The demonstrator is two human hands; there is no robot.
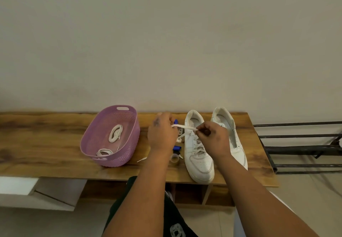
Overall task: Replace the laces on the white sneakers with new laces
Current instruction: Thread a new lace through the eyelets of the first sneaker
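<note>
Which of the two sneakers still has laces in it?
The left sneaker, nearer the purple basket: lace crosses its eyelets. The right sneaker shows bare eyelets.

I count two white sneakers under my right hand, one purple basket left of my left hand, two coiled laces inside it
</note>
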